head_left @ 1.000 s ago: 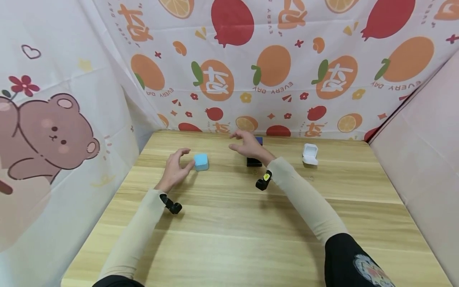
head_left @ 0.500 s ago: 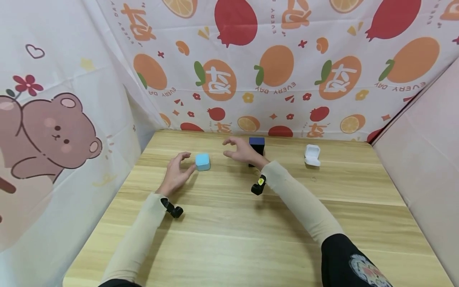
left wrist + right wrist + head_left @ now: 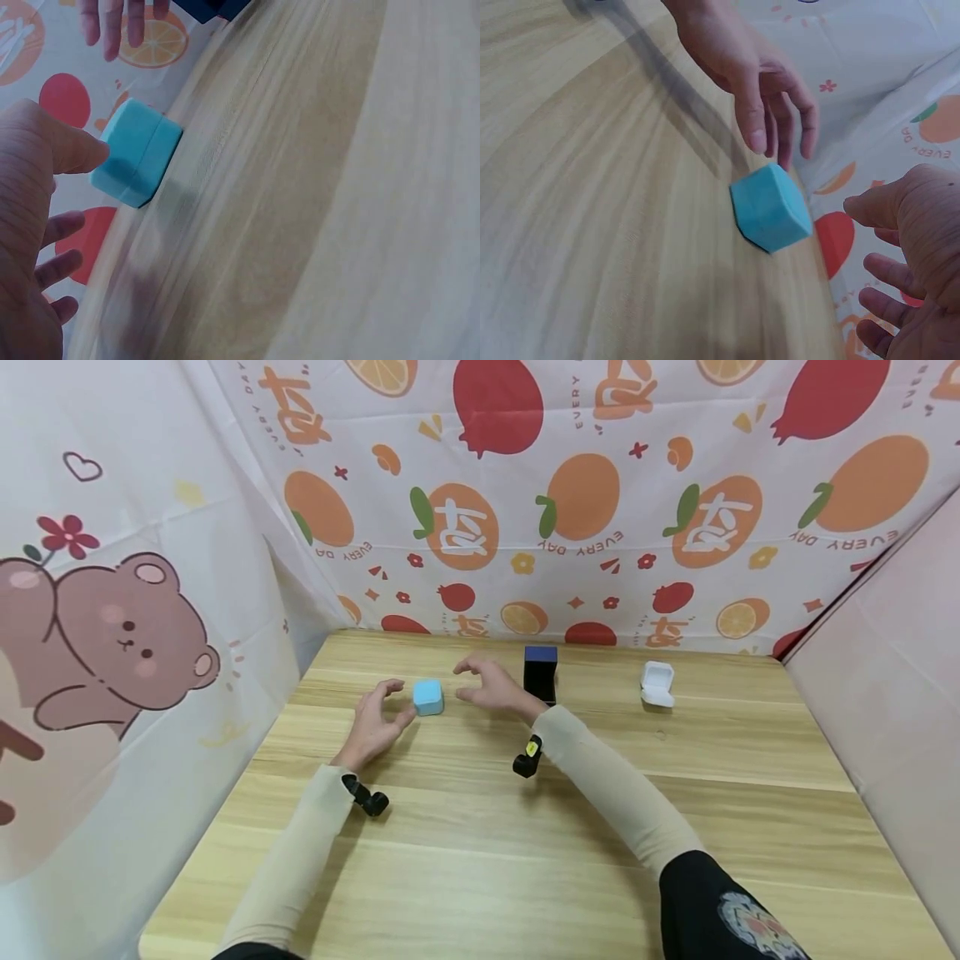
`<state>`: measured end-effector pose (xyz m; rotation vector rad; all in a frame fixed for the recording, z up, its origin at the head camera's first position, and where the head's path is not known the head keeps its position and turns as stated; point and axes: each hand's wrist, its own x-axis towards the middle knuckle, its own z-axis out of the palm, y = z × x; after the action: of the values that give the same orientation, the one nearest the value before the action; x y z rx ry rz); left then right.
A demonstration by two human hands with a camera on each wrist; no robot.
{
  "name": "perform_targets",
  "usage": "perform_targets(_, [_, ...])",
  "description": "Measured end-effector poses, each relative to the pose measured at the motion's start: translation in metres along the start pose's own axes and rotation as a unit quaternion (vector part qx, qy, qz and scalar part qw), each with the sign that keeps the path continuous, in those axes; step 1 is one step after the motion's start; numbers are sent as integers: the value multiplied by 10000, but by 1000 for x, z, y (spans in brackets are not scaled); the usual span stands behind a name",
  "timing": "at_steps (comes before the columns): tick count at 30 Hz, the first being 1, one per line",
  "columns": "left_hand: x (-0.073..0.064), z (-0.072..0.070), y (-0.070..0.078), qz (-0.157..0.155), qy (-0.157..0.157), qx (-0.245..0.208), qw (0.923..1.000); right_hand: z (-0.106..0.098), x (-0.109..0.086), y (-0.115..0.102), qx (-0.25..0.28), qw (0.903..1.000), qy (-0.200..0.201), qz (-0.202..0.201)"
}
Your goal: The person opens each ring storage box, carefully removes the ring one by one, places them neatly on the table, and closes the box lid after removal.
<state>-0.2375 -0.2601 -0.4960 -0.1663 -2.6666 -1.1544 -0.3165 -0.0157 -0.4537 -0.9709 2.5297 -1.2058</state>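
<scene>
A small light-blue box (image 3: 428,697), closed with a seam around it, rests on the wooden table between both hands. My left hand (image 3: 373,727) is at its left, thumb tip very near it and fingers loosely bent. On the other side, my right hand (image 3: 491,686) hovers with spread, relaxed fingers, a short gap from the box. In the left wrist view the thumb overlaps the blue box (image 3: 139,154); whether it touches cannot be told. The right wrist view has the blue box (image 3: 770,208) below the left hand (image 3: 746,71). Neither hand holds anything.
An open dark-blue and black box (image 3: 540,672) stands behind the right wrist. Farther right, an open white ring box (image 3: 657,684) sits on the table, with a faint small ring (image 3: 661,735) in front. A printed cloth (image 3: 517,560) hangs at the table's back edge.
My right hand has moved left and slightly down, away from the dark box toward the blue box, uncovering the dark box. My left hand has stayed nearly in place.
</scene>
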Motion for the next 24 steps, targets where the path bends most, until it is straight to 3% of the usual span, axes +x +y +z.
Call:
perform_targets(5, [1, 5, -3, 29, -20, 27, 10000, 13, -1, 0, 206, 9997, -32, 117])
perform_targets(12, [3, 7, -3, -16, -65, -49, 10000, 27, 3, 3, 312, 9994, 31, -137])
perform_targets(24, [4, 9, -2, 80, -84, 45, 9999, 38, 3, -1, 323, 9995, -2, 1])
